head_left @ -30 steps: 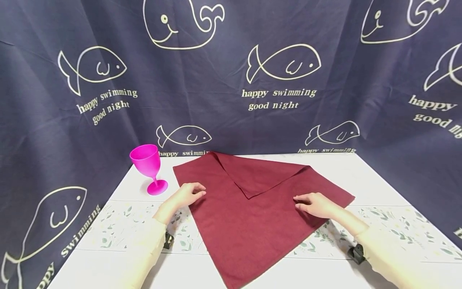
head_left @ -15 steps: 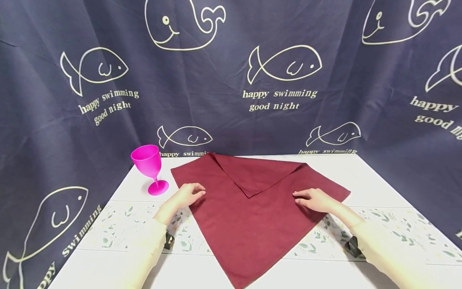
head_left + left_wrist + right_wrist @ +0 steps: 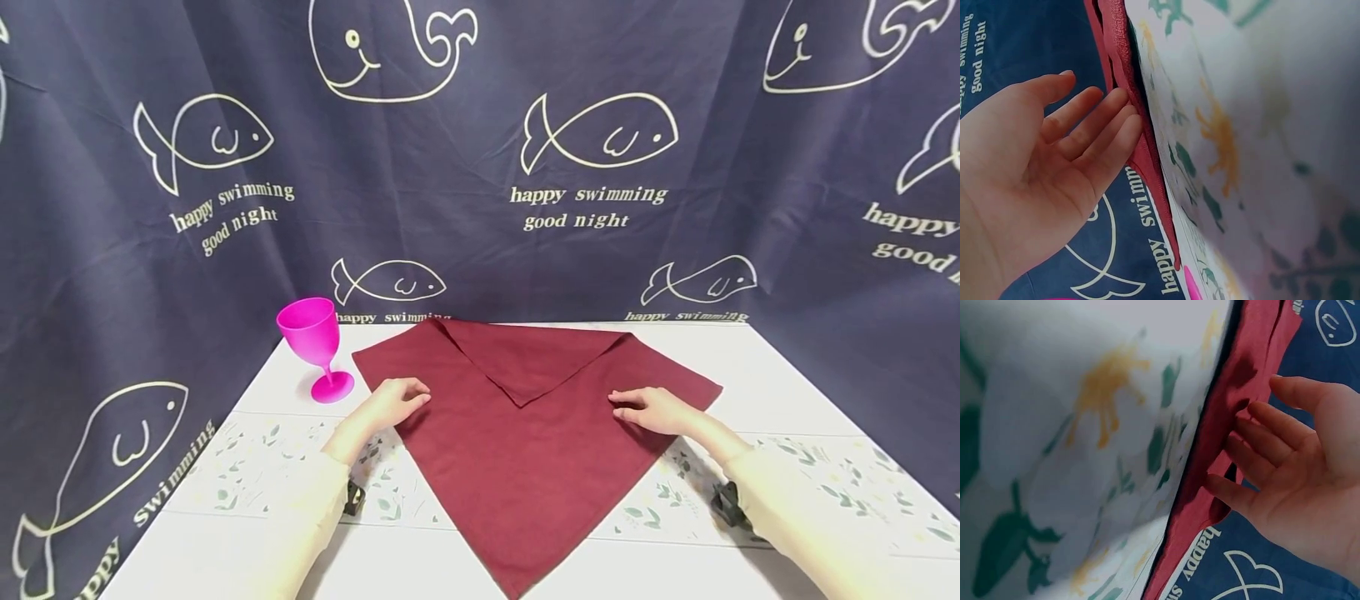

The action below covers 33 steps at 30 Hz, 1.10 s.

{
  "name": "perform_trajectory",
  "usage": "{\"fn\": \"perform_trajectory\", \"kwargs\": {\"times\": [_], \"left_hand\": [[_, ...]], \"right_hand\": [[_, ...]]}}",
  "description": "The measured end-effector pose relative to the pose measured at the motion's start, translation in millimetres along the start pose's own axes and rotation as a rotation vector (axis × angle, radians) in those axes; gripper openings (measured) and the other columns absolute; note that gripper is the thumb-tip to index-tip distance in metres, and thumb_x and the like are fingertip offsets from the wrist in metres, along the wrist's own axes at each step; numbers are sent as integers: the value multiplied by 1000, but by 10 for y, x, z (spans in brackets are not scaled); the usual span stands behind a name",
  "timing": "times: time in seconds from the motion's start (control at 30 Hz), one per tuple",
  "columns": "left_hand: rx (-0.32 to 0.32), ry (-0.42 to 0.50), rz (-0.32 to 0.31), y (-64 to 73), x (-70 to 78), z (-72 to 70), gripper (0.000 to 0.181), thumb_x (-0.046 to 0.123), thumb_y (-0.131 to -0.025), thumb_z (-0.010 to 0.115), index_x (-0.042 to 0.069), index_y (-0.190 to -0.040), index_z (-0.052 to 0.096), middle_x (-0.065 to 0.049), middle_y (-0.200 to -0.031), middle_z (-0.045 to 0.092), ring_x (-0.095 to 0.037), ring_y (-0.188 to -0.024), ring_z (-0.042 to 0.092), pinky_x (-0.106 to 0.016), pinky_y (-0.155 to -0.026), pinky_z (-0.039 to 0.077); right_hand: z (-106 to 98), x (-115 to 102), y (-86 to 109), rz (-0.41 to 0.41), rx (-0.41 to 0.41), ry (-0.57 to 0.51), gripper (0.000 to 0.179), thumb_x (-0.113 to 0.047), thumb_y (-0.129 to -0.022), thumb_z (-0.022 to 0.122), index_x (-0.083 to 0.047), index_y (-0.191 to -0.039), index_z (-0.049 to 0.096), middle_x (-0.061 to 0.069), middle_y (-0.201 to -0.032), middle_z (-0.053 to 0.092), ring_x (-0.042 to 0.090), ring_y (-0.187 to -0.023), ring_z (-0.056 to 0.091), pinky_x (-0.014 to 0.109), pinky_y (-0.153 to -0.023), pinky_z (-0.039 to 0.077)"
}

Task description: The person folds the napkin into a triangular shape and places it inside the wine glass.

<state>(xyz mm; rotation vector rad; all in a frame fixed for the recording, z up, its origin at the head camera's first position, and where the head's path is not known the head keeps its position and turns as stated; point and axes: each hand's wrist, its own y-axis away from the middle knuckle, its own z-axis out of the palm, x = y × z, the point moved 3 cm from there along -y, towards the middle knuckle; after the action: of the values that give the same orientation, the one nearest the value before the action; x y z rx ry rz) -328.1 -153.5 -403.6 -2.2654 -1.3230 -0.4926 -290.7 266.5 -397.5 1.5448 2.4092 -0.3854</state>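
Observation:
A dark red cloth [image 3: 517,467] lies on the table, one corner pointing at me and its far corner folded over into a triangular flap [image 3: 525,358]. My left hand [image 3: 392,402] is over the cloth's left side. In the left wrist view its fingers [image 3: 1107,134] are loosely bent, the tips at the cloth and the thumb apart. Over the right side is my right hand [image 3: 652,410]. The right wrist view has its fingers [image 3: 1266,447] spread with the tips on the cloth and the thumb free. Neither hand grips anything.
A bright pink goblet [image 3: 313,337] stands upright on the table, left of the cloth and beyond my left hand. The white table [image 3: 795,392] carries a leaf-patterned band. A dark blue curtain [image 3: 480,233] with fish drawings hangs behind and at both sides.
The cloth has turned slightly: its near corner has swung right and its right corner has drawn inward and away from me. My right hand has shifted a little away from me. The left hand barely moves.

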Motion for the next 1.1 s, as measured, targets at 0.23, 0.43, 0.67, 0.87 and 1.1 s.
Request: {"fn": "perform_trajectory", "kwargs": {"times": [0.23, 0.43, 0.67, 0.87, 1.1], "left_hand": [[-16, 26, 40, -5, 14, 11, 18, 15, -89, 63, 2, -100, 68, -7, -91, 72, -16, -81, 67, -34, -81, 52], [-25, 33, 70, -11, 18, 5, 19, 16, -89, 63, 2, -101, 68, -7, -91, 72, -14, -78, 66, -31, -77, 53], [-19, 47, 75, -2, 19, -1, 19, 14, -88, 63, 1, -101, 67, -9, -92, 72, -18, -79, 68, -35, -79, 54], [-42, 42, 65, -5, -11, 26, 22, 16, -88, 63, 1, -103, 67, -9, -96, 71, -19, -86, 68, -36, -83, 53], [-59, 61, 66, -9, 8, 30, 23, 16, -89, 63, 0, -105, 66, -11, -99, 71, -22, -91, 68, -39, -86, 53]], "right_hand": [[-15, -135, 116, 1, 20, 5, 37, -23, -89, 60, 2, -116, 64, 22, -119, 62, 41, -112, 56, 52, -92, 45], [-6, -205, 218, 26, 7, -7, 40, -25, -89, 61, 3, -116, 63, 23, -119, 62, 43, -112, 55, 53, -91, 46], [1, -159, 181, 28, 2, 13, 38, -24, -88, 61, 3, -115, 65, 25, -121, 60, 45, -112, 54, 54, -91, 46], [20, -101, 112, 17, 3, 19, 37, -24, -88, 61, 3, -113, 66, 25, -121, 60, 45, -112, 55, 53, -91, 46], [17, -17, 21, 0, 20, 11, 35, -24, -90, 60, 3, -112, 66, 25, -120, 60, 44, -112, 55, 53, -92, 45]]}}
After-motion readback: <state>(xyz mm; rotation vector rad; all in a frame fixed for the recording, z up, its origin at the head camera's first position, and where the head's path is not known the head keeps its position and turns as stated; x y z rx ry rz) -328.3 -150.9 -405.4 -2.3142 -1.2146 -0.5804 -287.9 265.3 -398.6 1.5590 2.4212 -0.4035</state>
